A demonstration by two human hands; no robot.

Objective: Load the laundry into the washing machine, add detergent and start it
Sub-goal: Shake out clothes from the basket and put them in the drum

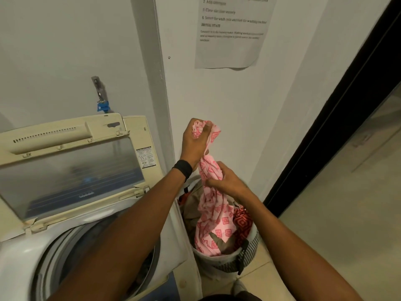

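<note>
2 hands on 1 pink patterned cloth (pixel 217 222): left hand (pixel 195 146) clenches its top, right hand (pixel 227 182) grips lower down. Its tail hangs in 1 laundry basket (pixel 219 262), beside 1 open-lidded washing machine (pixel 19 257).

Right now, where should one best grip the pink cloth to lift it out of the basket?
Probably the gathered stretch just below the right hand, reached from above: the pink cloth hangs from the left hand, its tail loose in the basket.
</note>
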